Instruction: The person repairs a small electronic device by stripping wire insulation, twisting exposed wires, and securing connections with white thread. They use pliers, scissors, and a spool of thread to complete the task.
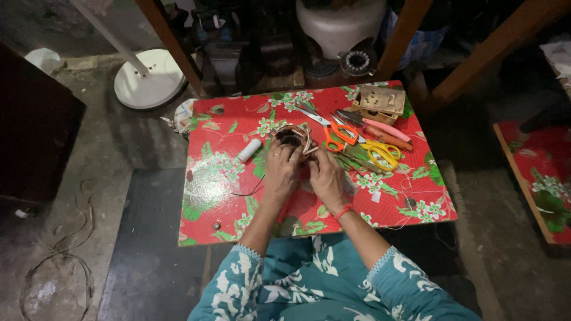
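Hands, two of them, meet at the middle of the desk [208, 196]: the left hand [281, 172] and right hand [326, 178] curl their fingers around one dark wound coil [294, 138] resting on the desk just beyond them. Two scissors lie right of it, one orange-handled pair [336, 134] and one yellow-handled pair [380, 151], with one white roll [249, 150] to its left. Red flowered cloth covers the desk, which stands on a grey concrete floor [89, 178] beside a white fan base [148, 78].
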